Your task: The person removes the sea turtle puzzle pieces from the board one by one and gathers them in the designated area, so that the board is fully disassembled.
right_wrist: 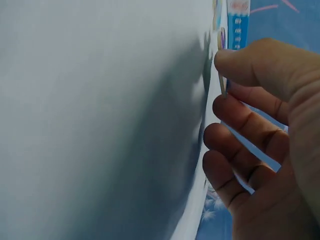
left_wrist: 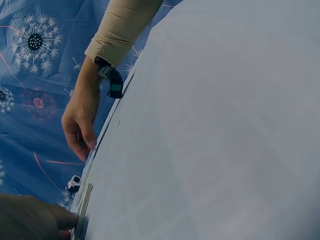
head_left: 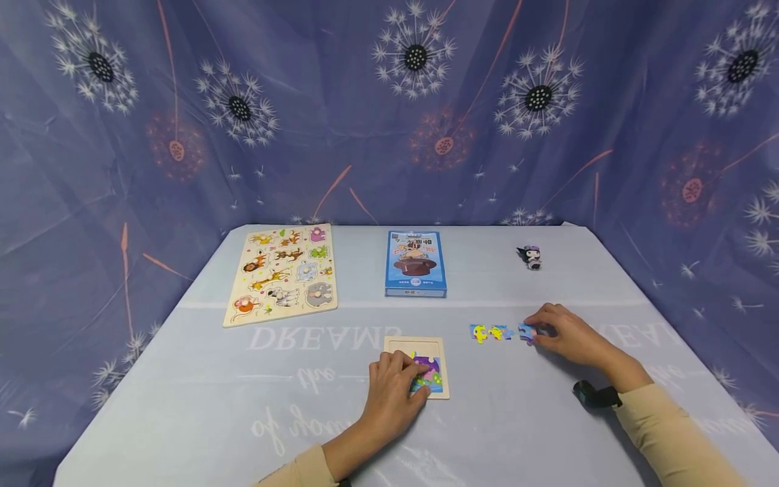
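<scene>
In the head view, my left hand (head_left: 395,389) rests on a small square wooden puzzle tray (head_left: 446,379) with a purple, green and blue picture partly filling it. The index finger lies over the picture and the thumb is at the near edge. To the right, my right hand (head_left: 569,336) pinches a blue puzzle piece (head_left: 525,331) between thumb and fingers. In the right wrist view this piece (right_wrist: 223,82) appears edge-on, with the other fingers loosely bent. Left of it lie a blue-yellow puzzle piece (head_left: 479,333) and another yellow-blue piece (head_left: 498,332).
A wooden animal peg board (head_left: 286,274) lies at the back left. A blue box (head_left: 416,264) with a hat picture stands at the back middle. A small black-and-white figurine (head_left: 531,257) is at the back right. A dandelion-print curtain (head_left: 341,122) surrounds the table.
</scene>
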Motion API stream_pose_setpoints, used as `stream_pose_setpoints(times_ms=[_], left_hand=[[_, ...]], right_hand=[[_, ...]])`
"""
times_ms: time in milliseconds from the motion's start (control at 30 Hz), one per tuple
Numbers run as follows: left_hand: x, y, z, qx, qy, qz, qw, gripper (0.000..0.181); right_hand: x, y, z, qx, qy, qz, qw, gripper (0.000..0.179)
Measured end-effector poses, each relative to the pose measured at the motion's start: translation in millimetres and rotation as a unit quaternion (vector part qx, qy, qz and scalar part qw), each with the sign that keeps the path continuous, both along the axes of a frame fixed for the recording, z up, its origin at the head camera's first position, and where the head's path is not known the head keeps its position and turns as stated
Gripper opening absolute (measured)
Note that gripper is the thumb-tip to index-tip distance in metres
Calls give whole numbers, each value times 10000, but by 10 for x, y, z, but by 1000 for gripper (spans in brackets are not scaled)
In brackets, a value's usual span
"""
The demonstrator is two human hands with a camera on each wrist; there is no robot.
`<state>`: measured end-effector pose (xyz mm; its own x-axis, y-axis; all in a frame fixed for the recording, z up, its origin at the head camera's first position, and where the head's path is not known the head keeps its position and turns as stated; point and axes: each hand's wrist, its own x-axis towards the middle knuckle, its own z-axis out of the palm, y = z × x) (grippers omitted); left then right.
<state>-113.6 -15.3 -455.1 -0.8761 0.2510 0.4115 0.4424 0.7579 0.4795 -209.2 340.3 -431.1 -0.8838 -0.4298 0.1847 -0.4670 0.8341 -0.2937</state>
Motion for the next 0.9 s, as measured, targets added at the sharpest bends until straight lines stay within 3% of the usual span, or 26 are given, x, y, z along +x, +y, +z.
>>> stream_pose_setpoints(times_ms=[333,733,900], left_hand=[[4,-5,1,63,-37,-38,10000,29],[-4,-4,-10,127,-13,-74,9999,27],[-7,-33,59,334,-102,-71,9994,28]], right_hand=[[-68,58,-40,-53,-127,152,9998,27],[-47,44,-17,5,-361,108,9993,31],[-3,-103,6,-242,-94,-26,9997,31]])
